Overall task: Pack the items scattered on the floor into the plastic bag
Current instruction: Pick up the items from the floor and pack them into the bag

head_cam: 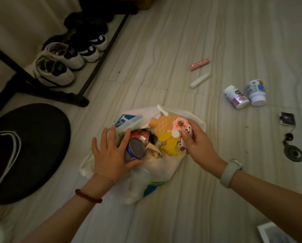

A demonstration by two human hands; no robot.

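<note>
A white plastic bag (157,169) with blue print lies open on the floor in the middle. My left hand (110,155) holds a blue-labelled tin can (135,149) at the bag's mouth, thumb under it and fingers spread over the bag's left edge. My right hand (195,142) grips a yellow and pink ice-cream-shaped toy (169,135) in the bag's opening. A red can (141,135) and other items show inside. Loose on the floor to the right lie a pink tube (199,64), a white tube (200,80) and two pill bottles (236,99) (255,92).
A small black case (287,119) and a black corded round gadget (293,151) lie at the far right. A black round cushion (25,151) sits at the left. A shoe rack (83,79) with several shoes stands at the upper left. A paper (272,234) lies at the bottom right.
</note>
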